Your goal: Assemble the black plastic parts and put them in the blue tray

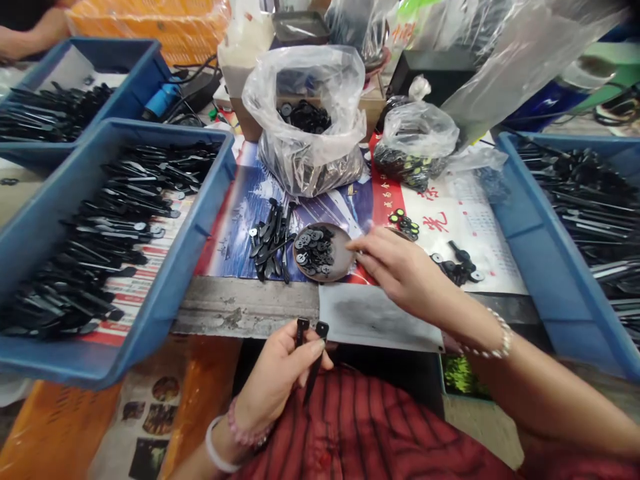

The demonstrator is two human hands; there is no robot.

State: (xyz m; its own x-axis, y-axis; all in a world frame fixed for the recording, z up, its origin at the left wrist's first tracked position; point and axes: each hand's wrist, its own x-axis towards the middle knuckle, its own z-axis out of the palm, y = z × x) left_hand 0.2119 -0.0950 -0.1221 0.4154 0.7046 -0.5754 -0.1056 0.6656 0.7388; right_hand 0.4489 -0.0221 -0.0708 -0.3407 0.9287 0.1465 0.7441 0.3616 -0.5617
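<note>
In my left hand (290, 363), closed near the table's front edge, are two slim black plastic pieces (321, 329) with flat, holed ends pointing up. My right hand (395, 263) is at the right rim of a shallow round dish (343, 257), thumb and fingers pinched together; what they hold, if anything, I cannot make out. Small black round parts (316, 250) fill the dish's left side. Left of it lies a loose pile of long black pieces (273, 240). Beyond my right hand sit small black parts with yellow-green rings (405, 223), and dark parts with pale discs (460, 265) lie to its right.
Blue bins of long black pieces flank the work spot, one on the left (173, 267) and one on the right (550, 247). An open plastic bag (313, 160) of black parts stands behind the dish, with a smaller bag (417, 147) beside it. Another person's arm (37, 37) shows far left.
</note>
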